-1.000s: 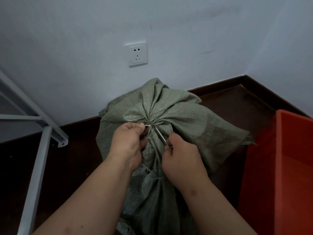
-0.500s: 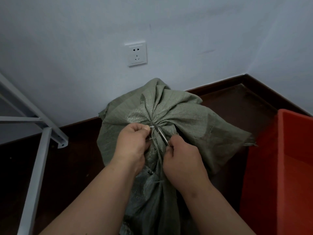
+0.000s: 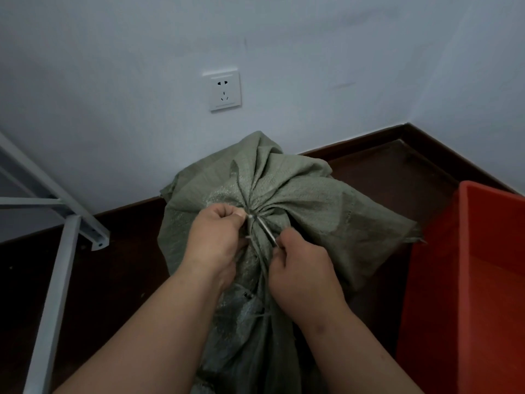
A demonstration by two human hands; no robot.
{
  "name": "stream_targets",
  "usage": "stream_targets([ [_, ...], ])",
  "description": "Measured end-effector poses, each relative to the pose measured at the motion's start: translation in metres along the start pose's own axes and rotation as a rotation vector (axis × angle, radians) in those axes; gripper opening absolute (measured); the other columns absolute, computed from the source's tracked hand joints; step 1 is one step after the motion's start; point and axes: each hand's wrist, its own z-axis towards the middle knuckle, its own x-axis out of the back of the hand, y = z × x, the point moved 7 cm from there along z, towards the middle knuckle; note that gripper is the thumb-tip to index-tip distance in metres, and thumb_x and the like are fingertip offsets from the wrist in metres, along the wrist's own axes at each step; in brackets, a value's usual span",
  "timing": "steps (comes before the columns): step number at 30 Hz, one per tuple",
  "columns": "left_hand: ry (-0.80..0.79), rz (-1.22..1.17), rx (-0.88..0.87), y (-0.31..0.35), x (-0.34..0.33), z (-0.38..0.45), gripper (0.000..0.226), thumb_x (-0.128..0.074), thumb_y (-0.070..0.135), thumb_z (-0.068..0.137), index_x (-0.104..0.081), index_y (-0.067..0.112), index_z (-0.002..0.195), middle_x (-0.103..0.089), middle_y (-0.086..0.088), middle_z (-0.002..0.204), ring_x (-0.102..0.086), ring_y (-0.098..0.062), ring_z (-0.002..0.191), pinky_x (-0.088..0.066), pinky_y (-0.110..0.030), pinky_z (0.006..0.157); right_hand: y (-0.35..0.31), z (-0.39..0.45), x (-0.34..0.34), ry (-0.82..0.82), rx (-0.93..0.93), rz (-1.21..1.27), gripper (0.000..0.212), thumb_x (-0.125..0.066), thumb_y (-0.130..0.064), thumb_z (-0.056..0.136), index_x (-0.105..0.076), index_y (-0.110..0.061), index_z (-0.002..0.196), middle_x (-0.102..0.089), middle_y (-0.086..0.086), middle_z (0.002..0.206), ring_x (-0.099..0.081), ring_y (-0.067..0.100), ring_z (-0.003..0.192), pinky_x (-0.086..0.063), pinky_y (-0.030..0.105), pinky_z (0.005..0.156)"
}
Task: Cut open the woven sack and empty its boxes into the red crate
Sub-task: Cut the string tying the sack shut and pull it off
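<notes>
A grey-green woven sack (image 3: 309, 200) stands on the dark floor against the wall, its mouth gathered and bound at the neck by a tie (image 3: 251, 216). My left hand (image 3: 213, 237) pinches the tie's end at the knot. My right hand (image 3: 301, 268) grips a thin metal blade (image 3: 267, 230), whose tip points up-left into the bound neck. The tool's handle is hidden in my fist. The red crate (image 3: 466, 265) stands to the right of the sack. No boxes show; the sack hides its contents.
A grey metal frame (image 3: 56, 251) leans at the left, its foot on the floor near the skirting. A white wall socket (image 3: 225, 91) sits above the sack. The room corner lies behind the crate.
Both hands stay at the sack's neck. They and the sack have shifted only slightly, and the blade remains against the tie.
</notes>
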Motion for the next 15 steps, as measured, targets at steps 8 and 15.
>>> stream_targets([
  [8,-0.038,-0.107,0.032,-0.001,-0.008,-0.004,0.029,-0.051,0.000,0.094,-0.050,0.012,0.067,-0.056,-0.004,0.064,-0.056,-0.006,0.042,-0.051,-0.020,0.043,0.002,0.002,0.005,-0.002,-0.019,0.017,0.010,-0.045,-0.021,0.093,-0.045,-0.017,0.083,-0.058,0.004,0.072,-0.059,0.027,0.068,-0.049,0.039,0.063],
  [15,-0.110,-0.228,0.135,-0.012,-0.013,-0.010,0.027,-0.046,-0.004,0.094,-0.048,0.009,0.070,-0.057,-0.009,0.068,-0.062,-0.012,0.050,-0.058,-0.027,0.054,0.002,0.003,0.005,-0.030,-0.024,-0.015,0.009,-0.044,-0.021,0.092,-0.043,-0.018,0.084,-0.055,0.001,0.072,-0.058,0.028,0.071,-0.047,0.037,0.064],
])
